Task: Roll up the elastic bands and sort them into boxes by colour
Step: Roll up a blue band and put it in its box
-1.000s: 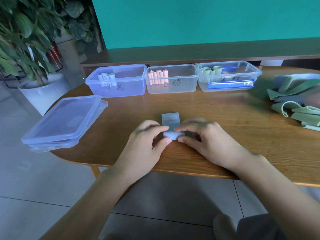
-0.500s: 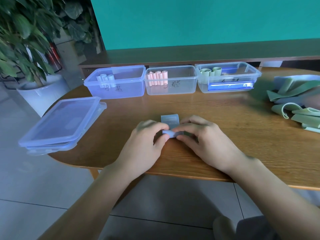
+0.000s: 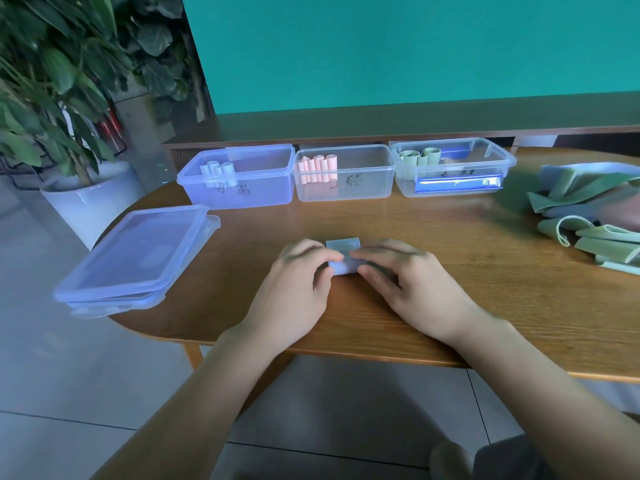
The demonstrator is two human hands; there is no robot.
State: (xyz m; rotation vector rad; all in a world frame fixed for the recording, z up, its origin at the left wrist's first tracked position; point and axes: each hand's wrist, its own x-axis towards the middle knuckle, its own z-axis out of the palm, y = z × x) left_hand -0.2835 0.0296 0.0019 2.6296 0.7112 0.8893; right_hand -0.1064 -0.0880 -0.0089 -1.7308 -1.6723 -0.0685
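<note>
3 open boxes (image 3: 239,176) behind both hands' fingers (image 3: 313,252) pinching a blue band (image 3: 343,259), stacked lids (image 3: 133,258) left, loose bands (image 3: 588,216) right

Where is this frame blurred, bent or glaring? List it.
Head view: wide-angle bend curves the table edge and the green wall; the fingers rolling the blue band are motion-smeared; a bright blue glare streaks the right box; the plant is soft.

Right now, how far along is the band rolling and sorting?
Done: rolled bands stand in the blue box, pink box and green box. In hand: the left hand and right hand are rolling a blue band, a short flat stretch left. Left: the unrolled pile on the right.
</note>
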